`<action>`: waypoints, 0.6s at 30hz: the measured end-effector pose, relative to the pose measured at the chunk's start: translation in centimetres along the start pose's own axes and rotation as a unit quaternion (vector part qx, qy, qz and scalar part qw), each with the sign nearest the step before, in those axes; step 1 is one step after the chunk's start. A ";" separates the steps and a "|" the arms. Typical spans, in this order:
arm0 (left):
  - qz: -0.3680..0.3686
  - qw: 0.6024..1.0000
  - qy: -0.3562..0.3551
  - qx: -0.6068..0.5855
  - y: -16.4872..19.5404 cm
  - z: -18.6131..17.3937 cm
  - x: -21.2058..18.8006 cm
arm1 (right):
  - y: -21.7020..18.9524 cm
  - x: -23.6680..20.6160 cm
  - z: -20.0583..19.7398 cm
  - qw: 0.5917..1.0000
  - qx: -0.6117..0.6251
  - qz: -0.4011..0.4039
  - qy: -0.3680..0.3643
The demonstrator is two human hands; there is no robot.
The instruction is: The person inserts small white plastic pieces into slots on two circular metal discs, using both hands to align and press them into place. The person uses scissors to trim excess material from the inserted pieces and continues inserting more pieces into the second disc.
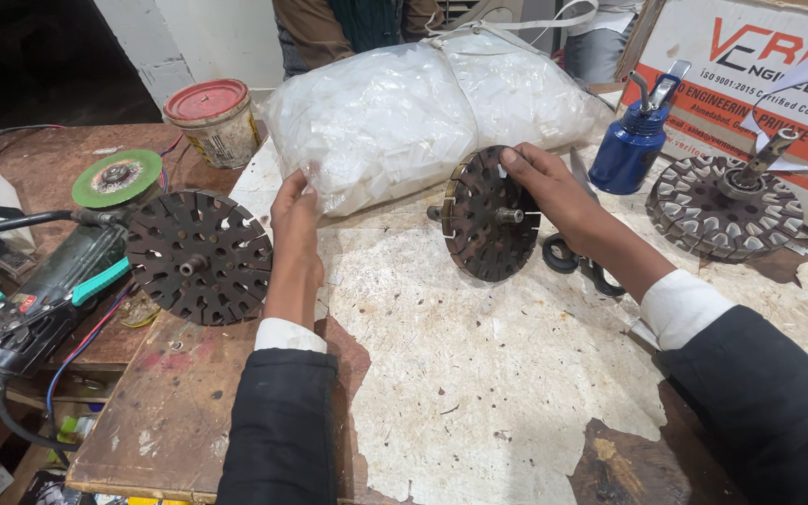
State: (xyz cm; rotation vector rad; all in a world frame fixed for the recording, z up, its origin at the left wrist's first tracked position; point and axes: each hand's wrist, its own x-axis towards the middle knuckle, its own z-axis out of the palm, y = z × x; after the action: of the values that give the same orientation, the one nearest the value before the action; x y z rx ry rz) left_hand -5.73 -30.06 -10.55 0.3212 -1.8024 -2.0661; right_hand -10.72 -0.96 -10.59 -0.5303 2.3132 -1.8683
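While the right hand (pixel 554 192) tips a dark slotted rotor disc (pixel 490 217) up on edge at mid-tabletop (pixel 479 374), fingers clasped over its far rim, shaft pointing toward the near side, the left hand (pixel 295 224) rests against the near-left side of a white plastic bag (pixel 423 108), fingers curled on the film; whether they pinch it I cannot tell. A second disc (pixel 198 257) lies flat just left of the left hand, nearer to it than to the right. Grinder (pixel 49 281) sits far left.
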 end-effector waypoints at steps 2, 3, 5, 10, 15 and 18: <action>-0.004 0.999 0.017 0.040 0.0 0.0 -0.1 | 0.0 0.0 0.0 1.000 -0.010 0.007 0.006; 0.003 0.998 0.029 0.061 -0.1 0.0 -0.1 | 0.0 0.0 0.0 1.000 -0.011 0.008 0.007; 0.017 0.993 0.056 0.106 -0.4 0.0 -0.2 | 0.0 0.0 -0.1 1.000 -0.014 0.011 0.009; 0.093 0.978 0.083 0.169 -0.9 0.0 -0.2 | 0.1 0.0 -0.1 1.000 0.015 0.003 -0.002; 0.145 0.925 0.114 0.332 -1.2 -0.3 -0.3 | 0.2 -0.1 -0.3 1.000 0.009 0.010 0.007; 0.162 0.935 0.118 0.294 -1.4 -0.4 -0.1 | 0.2 -0.1 -0.1 1.000 0.015 -0.005 0.001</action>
State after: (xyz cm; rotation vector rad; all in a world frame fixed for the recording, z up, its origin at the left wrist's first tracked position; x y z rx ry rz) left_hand -5.63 -30.21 -11.98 0.3772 -2.1136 -1.1841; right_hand -10.72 -0.84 -10.76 -0.5376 2.2837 -1.9059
